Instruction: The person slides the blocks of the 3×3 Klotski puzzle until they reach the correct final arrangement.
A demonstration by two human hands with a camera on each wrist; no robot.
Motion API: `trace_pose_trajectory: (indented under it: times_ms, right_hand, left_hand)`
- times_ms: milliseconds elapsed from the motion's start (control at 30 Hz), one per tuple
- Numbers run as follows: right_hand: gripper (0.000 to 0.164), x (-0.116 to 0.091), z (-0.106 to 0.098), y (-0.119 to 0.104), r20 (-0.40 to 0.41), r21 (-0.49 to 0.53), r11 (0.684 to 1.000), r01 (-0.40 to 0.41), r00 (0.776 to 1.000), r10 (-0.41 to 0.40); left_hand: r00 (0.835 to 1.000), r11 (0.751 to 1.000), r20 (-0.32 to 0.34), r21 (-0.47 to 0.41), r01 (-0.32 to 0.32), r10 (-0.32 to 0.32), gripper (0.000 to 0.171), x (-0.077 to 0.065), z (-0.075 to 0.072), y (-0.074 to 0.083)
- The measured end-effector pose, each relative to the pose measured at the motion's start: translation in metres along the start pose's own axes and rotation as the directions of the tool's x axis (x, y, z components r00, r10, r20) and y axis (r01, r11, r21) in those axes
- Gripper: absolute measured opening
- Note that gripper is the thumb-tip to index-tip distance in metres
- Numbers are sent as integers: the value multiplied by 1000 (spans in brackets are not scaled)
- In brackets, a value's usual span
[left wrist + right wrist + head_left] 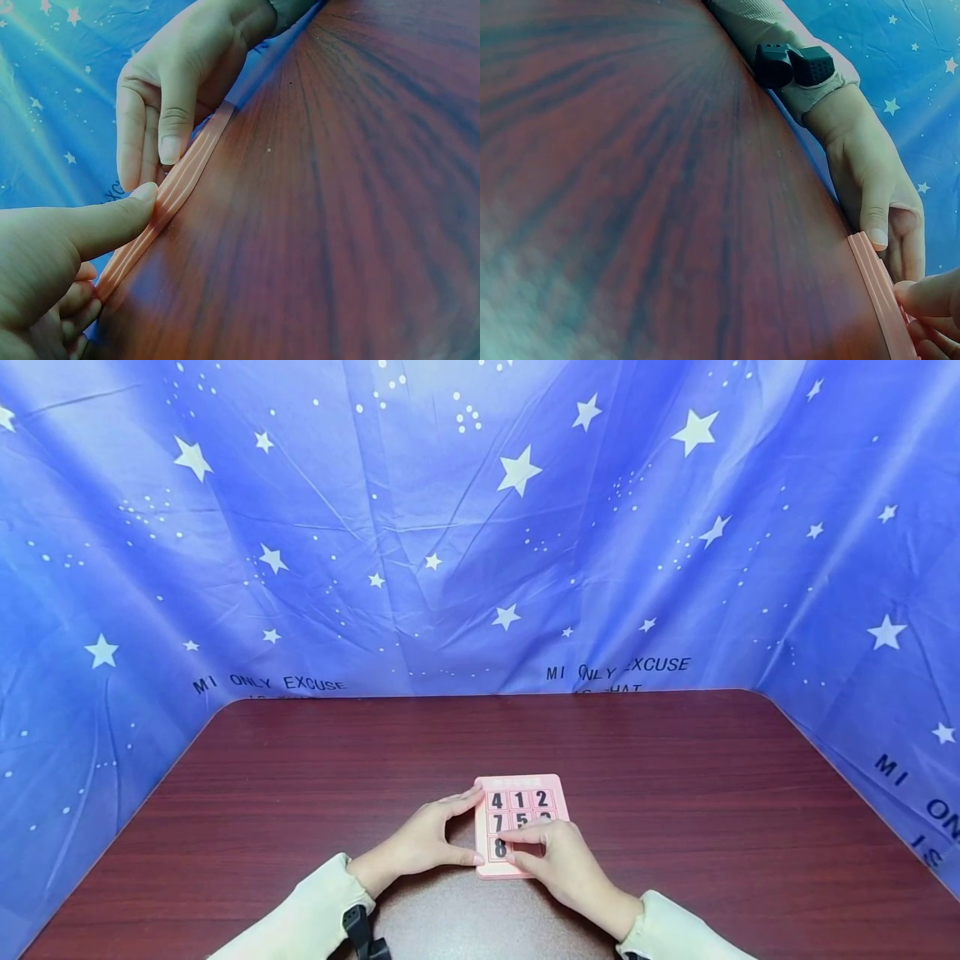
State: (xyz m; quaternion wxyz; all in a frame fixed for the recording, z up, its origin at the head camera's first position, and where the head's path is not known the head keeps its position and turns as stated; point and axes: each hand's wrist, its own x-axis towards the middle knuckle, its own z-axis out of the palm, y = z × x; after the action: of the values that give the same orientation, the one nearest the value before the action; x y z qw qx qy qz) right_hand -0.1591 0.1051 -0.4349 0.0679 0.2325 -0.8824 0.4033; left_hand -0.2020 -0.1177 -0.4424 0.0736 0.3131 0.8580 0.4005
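Note:
A pink number slide puzzle [519,783] with black digits on square tiles lies on the table before me. My left hand [420,842] holds its left side, the index finger near the upper corner and the thumb low on the edge. In the left wrist view the left thumb [120,225] rests along the ridged pink side. Over the lower part of the puzzle, my right hand [566,860] touches the face with index finger and thumb beside the 8 tile [500,848]. That hand hides the bottom right tiles and part of the middle row.
The dark red wooden table [300,768] has rounded far corners. Behind it and at both sides hangs a blue cloth [450,527] with white stars and printed words. A black device [360,931] is strapped at the left wrist, over a pale sleeve [300,918].

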Motion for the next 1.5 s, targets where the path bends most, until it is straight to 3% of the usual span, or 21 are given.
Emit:
trace_pose_trajectory:
  times_ms: [367, 767, 1500]
  right_hand:
    - [24, 2, 6, -2, -40, 6, 1000, -5, 999, 5]
    - [28, 8, 14, -10, -73, 25, 999, -43, 996, 44]
    - [26, 6, 13, -8, -62, 43, 999, -28, 998, 31]
  left_hand:
    - [1000, 1000, -5, 0, -11, 11, 84, 0, -1, 1]
    - [997, 998, -21, 17, -68, 68, 83, -1, -1, -1]
    - [999, 999, -15, 3, -32, 32, 84, -1, -1, 0]
